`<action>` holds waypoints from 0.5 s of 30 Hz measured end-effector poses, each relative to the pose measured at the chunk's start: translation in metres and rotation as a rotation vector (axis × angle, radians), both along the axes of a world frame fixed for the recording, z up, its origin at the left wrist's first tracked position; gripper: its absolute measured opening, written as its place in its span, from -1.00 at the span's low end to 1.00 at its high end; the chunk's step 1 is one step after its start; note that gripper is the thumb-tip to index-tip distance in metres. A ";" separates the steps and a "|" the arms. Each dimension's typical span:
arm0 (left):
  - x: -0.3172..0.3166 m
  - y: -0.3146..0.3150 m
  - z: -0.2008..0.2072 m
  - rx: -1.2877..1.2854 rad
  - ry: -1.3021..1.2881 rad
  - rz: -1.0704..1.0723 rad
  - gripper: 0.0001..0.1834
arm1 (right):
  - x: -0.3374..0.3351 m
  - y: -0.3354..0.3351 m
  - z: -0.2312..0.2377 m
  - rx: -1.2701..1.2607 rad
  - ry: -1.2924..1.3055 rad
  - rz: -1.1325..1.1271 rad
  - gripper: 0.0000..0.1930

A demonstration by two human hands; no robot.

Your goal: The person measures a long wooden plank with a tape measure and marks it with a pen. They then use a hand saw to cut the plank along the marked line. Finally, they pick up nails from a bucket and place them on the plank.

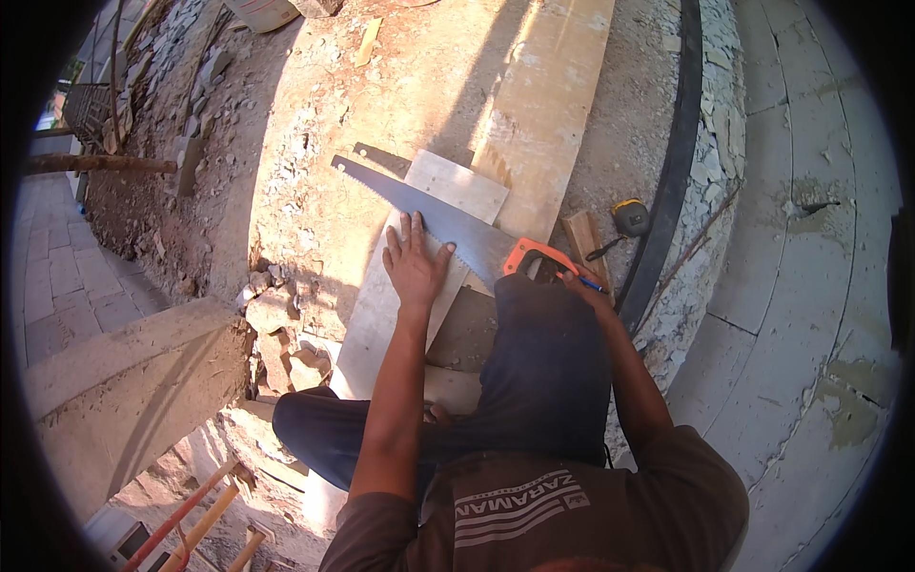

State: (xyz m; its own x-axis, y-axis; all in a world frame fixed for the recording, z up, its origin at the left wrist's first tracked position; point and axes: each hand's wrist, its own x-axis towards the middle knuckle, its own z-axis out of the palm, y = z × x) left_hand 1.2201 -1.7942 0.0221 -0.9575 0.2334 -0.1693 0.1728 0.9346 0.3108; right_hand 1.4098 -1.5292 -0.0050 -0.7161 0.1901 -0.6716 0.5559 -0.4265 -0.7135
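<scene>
A handsaw with an orange handle [518, 257] and a grey toothed blade [443, 219] lies slantwise across a pale board [367, 329]. My left hand [416, 267] is spread flat on the board, fingers apart, its fingertips close to the blade's toothed edge. At the rear of the handle, my right hand [583, 286] is closed, with its fingers partly hidden behind my knee. A slim blue pen or pencil [593, 285] sticks out beside the right hand. Beyond the blade the pale board's far end [457, 184] shows, with small dark holes.
A long plywood plank [543, 105] stretches away ahead. To the right are a black and yellow tape measure [631, 217], a wood offcut [584, 238] and a long black pipe [679, 143]. Stones [272, 310] and a concrete block [143, 381] stand left; wooden handles [205, 520] lie lower left.
</scene>
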 end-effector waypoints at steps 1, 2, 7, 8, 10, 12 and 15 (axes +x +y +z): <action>0.000 0.000 0.000 -0.003 -0.004 -0.001 -0.04 | 0.000 0.000 -0.001 0.003 -0.003 0.002 -0.59; 0.000 0.000 0.001 -0.004 -0.009 0.001 -0.04 | 0.000 0.000 -0.001 0.007 -0.007 0.003 -0.59; -0.002 0.001 0.002 -0.012 -0.003 -0.006 -0.05 | 0.001 -0.001 0.001 0.036 0.015 0.002 -0.58; -0.002 0.001 0.002 -0.001 0.008 -0.012 -0.05 | 0.001 -0.001 0.002 0.022 0.013 -0.011 -0.58; -0.002 0.000 0.001 -0.003 0.005 -0.012 -0.05 | 0.001 -0.003 0.004 -0.020 0.000 -0.021 -0.57; -0.002 -0.001 0.001 0.010 0.005 -0.011 -0.04 | 0.000 -0.004 0.005 -0.042 0.000 -0.035 -0.57; -0.002 -0.002 0.000 0.027 0.013 -0.014 -0.04 | -0.002 -0.004 0.004 -0.044 0.012 -0.046 -0.57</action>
State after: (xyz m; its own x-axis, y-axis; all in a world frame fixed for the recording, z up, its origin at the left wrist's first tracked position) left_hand 1.2177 -1.7960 0.0223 -0.9563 0.2508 -0.1500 0.1898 0.9234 0.3337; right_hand 1.4079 -1.5331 -0.0007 -0.7157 0.1932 -0.6711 0.5264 -0.4823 -0.7002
